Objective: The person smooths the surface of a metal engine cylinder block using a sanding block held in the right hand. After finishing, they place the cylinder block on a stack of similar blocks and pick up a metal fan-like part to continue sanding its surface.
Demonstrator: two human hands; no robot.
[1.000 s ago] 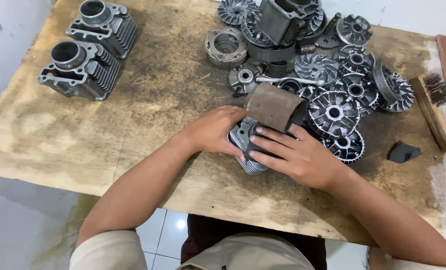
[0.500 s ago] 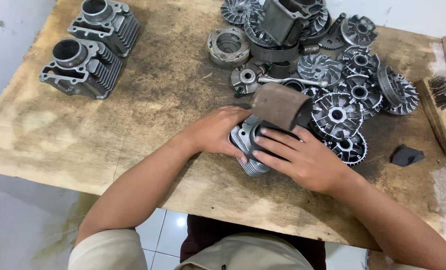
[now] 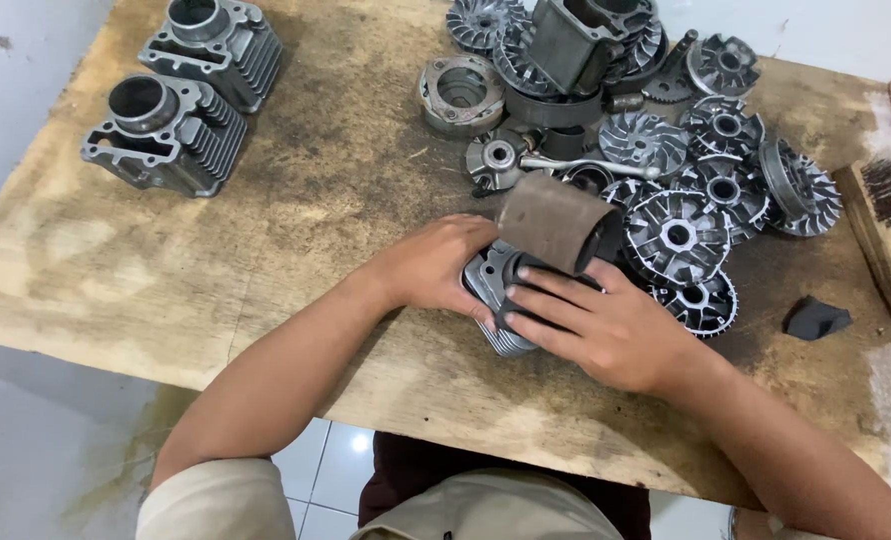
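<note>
Head view, read from left to right: two finned engine cylinder blocks (image 3: pixel 181 110) stand side by side at the far left corner of the stained wooden workbench (image 3: pixel 266 250), bores upward and well apart from the work, apparently set aside from the unsorted parts. At centre, the left hand (image 3: pixel 436 265) cups the left flank of a third finned cylinder (image 3: pixel 496 310), fingers curled closed around its fins, seemingly to steady it against the board. The right hand (image 3: pixel 606 325) lies over the same cylinder, fingers spread flat and pressing down, with a brown roll of abrasive paper (image 3: pixel 556 220) standing just above them (whether the thumb pinches the roll cannot be told). Behind and to the right lies a heap of variator pulleys and clutch parts (image 3: pixel 666 170), touching one another. Farther right, a dark pad (image 3: pixel 816 318) rests alone, and a wire brush (image 3: pixel 881 215) lies along the bench's right edge, within easy reach
</note>
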